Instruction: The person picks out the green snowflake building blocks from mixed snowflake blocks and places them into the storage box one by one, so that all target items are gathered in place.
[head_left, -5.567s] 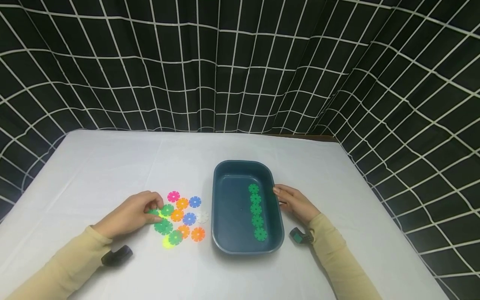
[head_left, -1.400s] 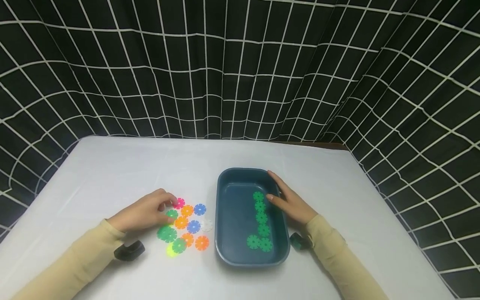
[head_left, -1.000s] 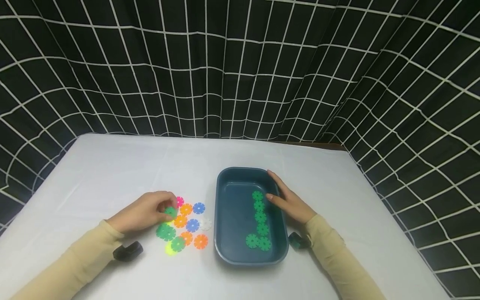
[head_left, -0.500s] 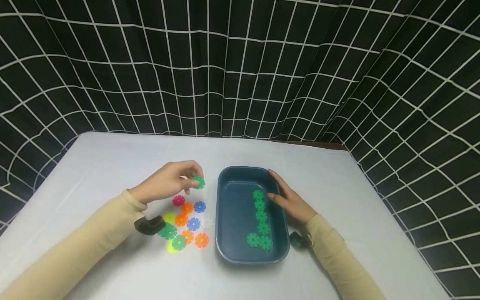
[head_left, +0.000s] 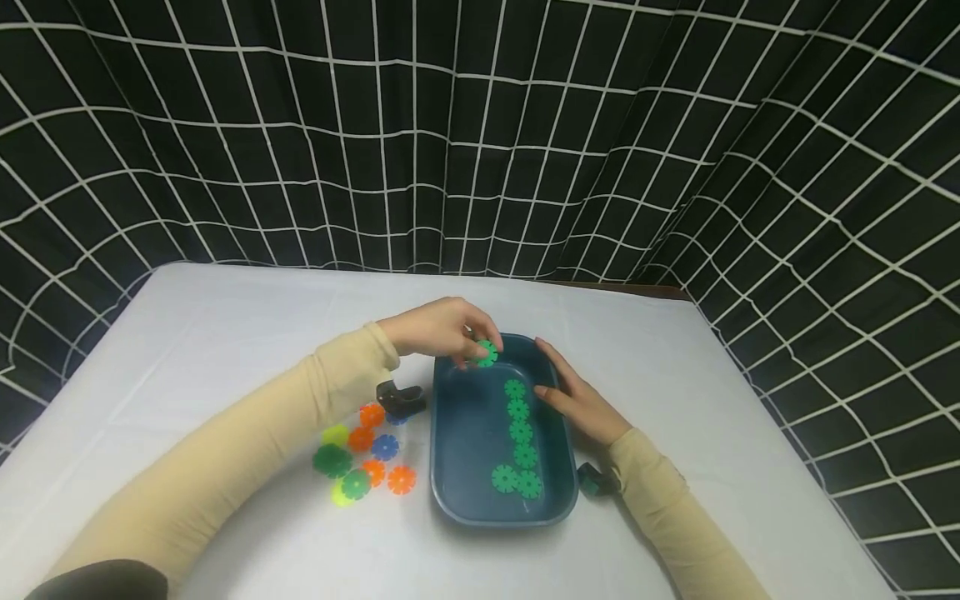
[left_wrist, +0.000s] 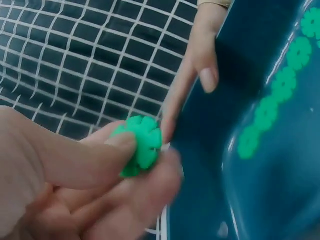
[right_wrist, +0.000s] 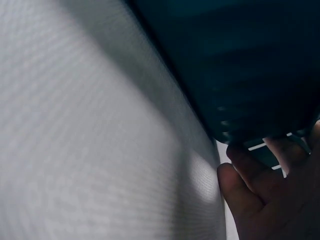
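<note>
The left hand (head_left: 438, 327), at 11 o'clock of the blue tray (head_left: 471, 437), pinches a green flower piece (head_left: 489, 353) between thumb and fingers, tilted and just inside the far rim; gripping so little of the disc leaves most of its notched edge free. The right hand (head_left: 588, 408), between 2 and 3 o'clock, straddles the wall loosely, thumb inside and fingers fairly straight outside, presumably to steady the tray on the white-covered bench (head_left: 247, 312). Inside, five green pieces form a row (head_left: 521, 432) from 1 to 5 o'clock, with a sixth piece (head_left: 505, 479) beside its near end at 6; whether they interlock is unclear. Mixed-colour loose pieces (head_left: 361, 439) lie outside at 9 o'clock, seemingly handy for the left hand, partly hidden by its wrist device (head_left: 401, 401).
</note>
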